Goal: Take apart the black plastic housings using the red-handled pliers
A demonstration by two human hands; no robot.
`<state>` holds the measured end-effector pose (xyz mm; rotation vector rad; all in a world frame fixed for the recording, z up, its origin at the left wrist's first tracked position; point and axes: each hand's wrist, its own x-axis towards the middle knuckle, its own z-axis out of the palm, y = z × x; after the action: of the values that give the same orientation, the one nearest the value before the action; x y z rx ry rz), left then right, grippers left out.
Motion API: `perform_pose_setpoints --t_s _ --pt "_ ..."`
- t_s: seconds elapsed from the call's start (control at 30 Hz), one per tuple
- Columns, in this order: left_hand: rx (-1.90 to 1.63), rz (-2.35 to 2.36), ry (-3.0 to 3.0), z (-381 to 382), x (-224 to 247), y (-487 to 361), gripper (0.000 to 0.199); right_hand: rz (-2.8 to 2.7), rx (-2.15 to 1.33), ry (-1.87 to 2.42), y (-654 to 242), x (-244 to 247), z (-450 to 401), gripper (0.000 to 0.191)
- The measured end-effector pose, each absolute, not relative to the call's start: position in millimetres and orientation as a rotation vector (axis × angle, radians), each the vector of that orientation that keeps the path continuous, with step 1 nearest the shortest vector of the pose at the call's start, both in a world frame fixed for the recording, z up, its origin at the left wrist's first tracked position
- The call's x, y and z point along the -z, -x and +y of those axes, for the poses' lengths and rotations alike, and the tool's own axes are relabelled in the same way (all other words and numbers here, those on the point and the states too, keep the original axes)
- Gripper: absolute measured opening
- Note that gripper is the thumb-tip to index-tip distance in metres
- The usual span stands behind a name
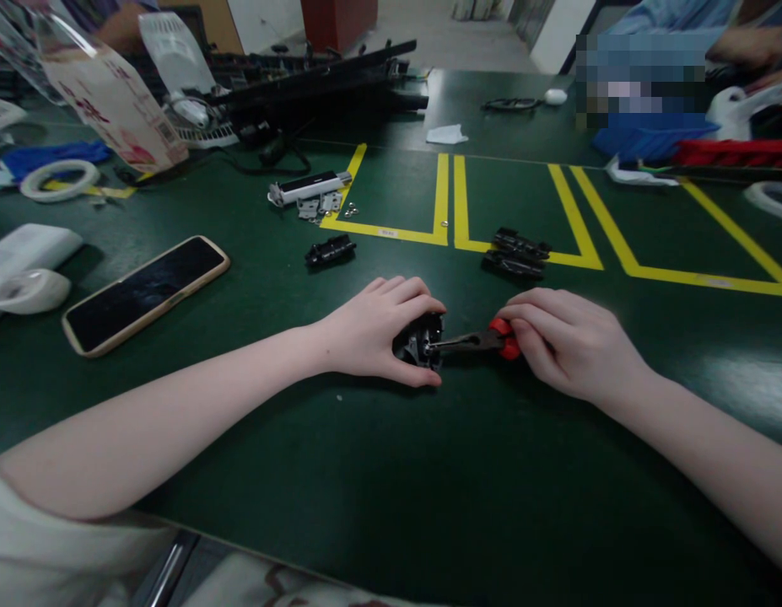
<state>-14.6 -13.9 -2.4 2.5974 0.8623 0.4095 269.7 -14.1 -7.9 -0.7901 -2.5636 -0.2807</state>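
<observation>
My left hand (384, 324) is wrapped around a small black plastic part (417, 344) on the green table, thumb on the near side and fingers on the far side. My right hand (571, 341) grips the red handles of needle-nose pliers (470, 341). The jaws point left, and their tips reach into the black part at a small shiny metal piece. Past my left hand lies a similar black part (331, 250). Two more black parts (515, 253) sit side by side beyond my right hand, touching a yellow tape line.
A phone (147, 293) lies at left, near a white tape roll (60, 180) and a plastic bottle (105, 93). Small metal brackets (320, 206) and rings lie beside a white-and-black device (310, 188). Yellow tape (384, 231) marks boxes on the table. Another person's arm (656, 25) shows at back right.
</observation>
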Motion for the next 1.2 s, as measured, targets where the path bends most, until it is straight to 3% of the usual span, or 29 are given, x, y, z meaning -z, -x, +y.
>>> perform_pose_setpoints --t_s 1.2 --pt "-0.443 0.864 -2.593 -11.6 4.5 15.1 0.077 -2.548 0.433 0.7 -269.9 5.1 -15.9 0.011"
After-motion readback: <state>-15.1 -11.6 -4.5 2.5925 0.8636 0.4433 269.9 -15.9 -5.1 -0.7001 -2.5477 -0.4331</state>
